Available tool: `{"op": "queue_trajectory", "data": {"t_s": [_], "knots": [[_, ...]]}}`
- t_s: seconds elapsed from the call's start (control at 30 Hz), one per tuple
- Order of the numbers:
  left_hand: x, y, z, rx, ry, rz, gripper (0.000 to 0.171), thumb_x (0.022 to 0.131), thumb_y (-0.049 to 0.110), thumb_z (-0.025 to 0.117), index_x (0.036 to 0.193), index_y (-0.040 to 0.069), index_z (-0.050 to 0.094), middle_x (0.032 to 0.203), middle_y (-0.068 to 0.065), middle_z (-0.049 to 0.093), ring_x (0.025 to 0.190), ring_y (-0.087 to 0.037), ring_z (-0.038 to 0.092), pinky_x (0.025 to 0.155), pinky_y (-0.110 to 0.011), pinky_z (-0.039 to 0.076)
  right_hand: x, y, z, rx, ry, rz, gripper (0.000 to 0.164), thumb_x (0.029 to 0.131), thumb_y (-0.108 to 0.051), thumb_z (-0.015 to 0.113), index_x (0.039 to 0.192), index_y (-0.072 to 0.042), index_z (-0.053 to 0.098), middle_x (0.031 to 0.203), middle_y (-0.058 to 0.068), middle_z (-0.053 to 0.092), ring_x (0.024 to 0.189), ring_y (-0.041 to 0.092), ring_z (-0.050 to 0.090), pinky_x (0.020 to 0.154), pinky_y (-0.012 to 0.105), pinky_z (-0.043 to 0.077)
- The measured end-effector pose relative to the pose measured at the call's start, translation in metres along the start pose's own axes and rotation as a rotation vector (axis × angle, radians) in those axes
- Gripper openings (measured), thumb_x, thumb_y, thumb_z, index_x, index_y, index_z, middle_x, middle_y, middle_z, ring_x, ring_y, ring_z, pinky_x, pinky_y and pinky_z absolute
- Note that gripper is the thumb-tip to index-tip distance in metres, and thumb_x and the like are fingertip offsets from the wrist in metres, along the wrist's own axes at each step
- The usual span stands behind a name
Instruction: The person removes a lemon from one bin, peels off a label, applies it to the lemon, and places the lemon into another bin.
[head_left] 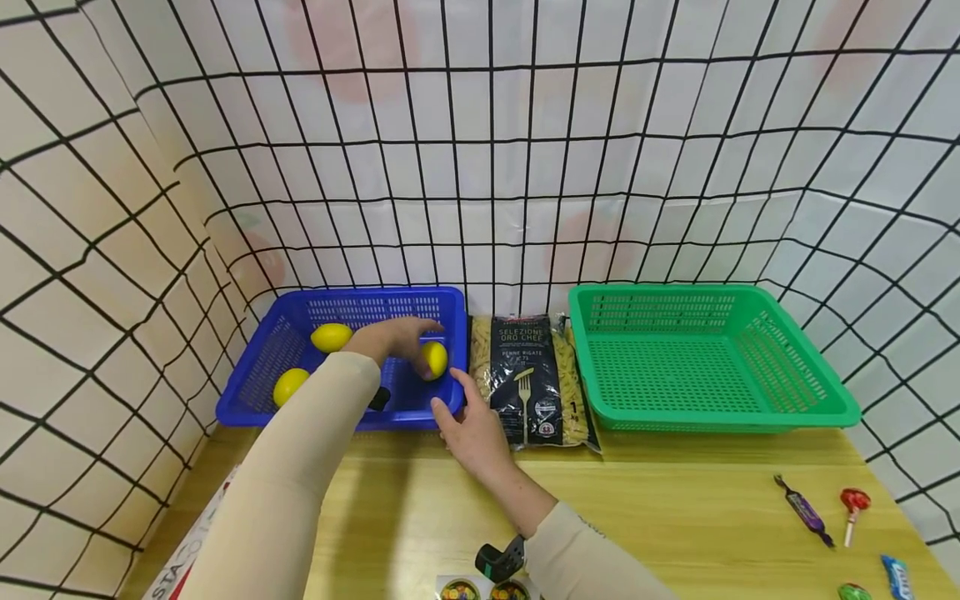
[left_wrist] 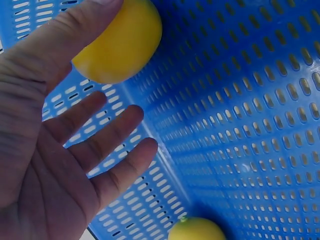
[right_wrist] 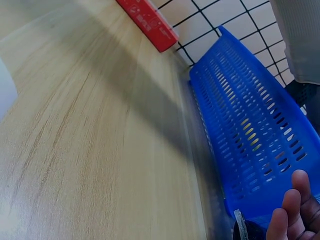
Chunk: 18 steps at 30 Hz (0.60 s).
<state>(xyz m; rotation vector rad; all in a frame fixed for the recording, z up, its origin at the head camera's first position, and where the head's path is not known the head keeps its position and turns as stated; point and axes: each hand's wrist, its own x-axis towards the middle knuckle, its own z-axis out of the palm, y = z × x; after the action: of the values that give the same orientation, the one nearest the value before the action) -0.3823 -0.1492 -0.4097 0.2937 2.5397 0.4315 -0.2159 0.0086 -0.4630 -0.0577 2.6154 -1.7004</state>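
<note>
In the head view, my left hand [head_left: 397, 337] reaches into the right end of the blue basket [head_left: 352, 421] and holds a lemon [head_left: 435, 359]. The left wrist view shows the thumb over this lemon [left_wrist: 122, 47], with three other fingers spread apart from it; the index finger is hidden. Two more lemons lie farther left in the basket, one at the back [head_left: 331, 337] and one at the front [head_left: 288, 385]. My right hand [head_left: 477, 433] touches the basket's front right corner, thumb and index finger extended at the rim. Its other fingers [right_wrist: 291, 205] show beside the basket wall.
A pasta bag [head_left: 525, 383] stands between the blue basket and a green basket [head_left: 660, 358]. Wrapped candies, among them a purple one [head_left: 804, 512], and a red lollipop [head_left: 855, 500] lie at right. A red box [right_wrist: 150, 22] is at left. Black wire mesh [head_left: 491, 167] surrounds the table.
</note>
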Motion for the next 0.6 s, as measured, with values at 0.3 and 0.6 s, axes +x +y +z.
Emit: {"op": "queue_trajectory", "data": {"t_s": [0.3,0.6], "knots": [[-0.0013,0.0014,-0.0021,0.008,0.009,0.079,0.085,0.081,0.025,0.088,0.155,0.024,0.045,0.16,-0.014,0.043,0.148,-0.038,0.04,0.12,-0.061,0.035,-0.0001,0.0001,-0.0015,-0.009,0.0,0.002,0.062,0.099,-0.048,0.063,0.154,-0.029,0.042,0.076,0.0,0.069,0.061,0.013,0.063,0.055,0.03,0.051],[0.0001,0.0018,0.0007,0.005,-0.017,0.11,0.071,0.083,0.025,0.087,0.146,0.014,0.056,0.153,-0.017,0.052,0.14,-0.037,0.051,0.118,-0.054,0.041,-0.0004,0.002,-0.0004,-0.013,-0.01,0.0,0.063,0.099,-0.049,0.062,0.155,-0.029,0.04,0.075,0.0,0.07,0.06,0.012,0.063,0.053,0.031,0.051]]}}
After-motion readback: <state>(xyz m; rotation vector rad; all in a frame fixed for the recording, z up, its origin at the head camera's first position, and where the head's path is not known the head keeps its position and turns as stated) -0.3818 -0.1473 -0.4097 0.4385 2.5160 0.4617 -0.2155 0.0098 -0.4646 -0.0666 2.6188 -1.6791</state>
